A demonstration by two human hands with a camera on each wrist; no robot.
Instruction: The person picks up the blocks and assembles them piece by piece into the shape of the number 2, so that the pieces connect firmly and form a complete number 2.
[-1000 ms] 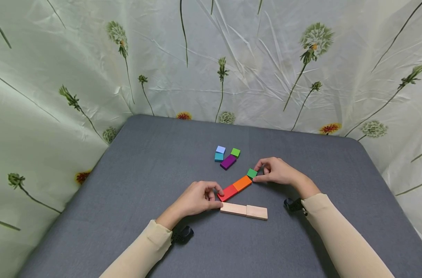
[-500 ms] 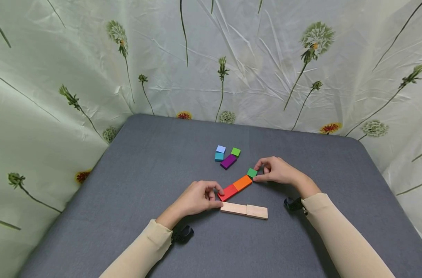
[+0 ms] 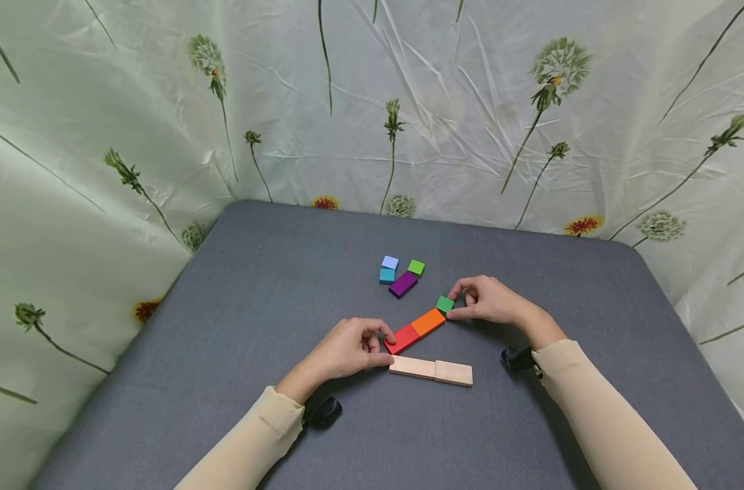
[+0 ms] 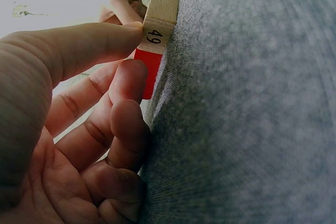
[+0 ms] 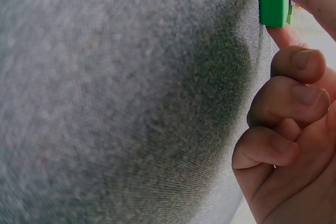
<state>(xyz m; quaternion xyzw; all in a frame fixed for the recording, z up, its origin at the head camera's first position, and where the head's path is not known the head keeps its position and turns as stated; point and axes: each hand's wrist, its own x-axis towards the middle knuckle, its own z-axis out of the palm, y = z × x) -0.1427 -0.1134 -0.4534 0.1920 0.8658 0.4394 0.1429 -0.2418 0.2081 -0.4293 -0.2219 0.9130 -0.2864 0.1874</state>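
My left hand (image 3: 350, 350) has its thumb on the end of a plain wooden block (image 3: 412, 367) and its index finger at the end of a red block (image 3: 402, 338). In the left wrist view, that wooden end (image 4: 155, 34) reads 49, beside the red block (image 4: 149, 69). An orange block (image 3: 429, 322) continues the red one. My right hand (image 3: 494, 301) pinches a small green block (image 3: 445, 304) at the orange block's far end, between thumb and index finger. Close up in the right wrist view, the green block (image 5: 273, 3) rests on the cloth, other fingers curled below.
A second plain wooden block (image 3: 454, 373) adjoins the first. Farther back lie a purple block (image 3: 403, 284), a lime green block (image 3: 416, 267), a teal block (image 3: 386, 275) and a light blue block (image 3: 390, 262). The grey table (image 3: 273, 272) meets a flowered curtain (image 3: 470, 109) behind.
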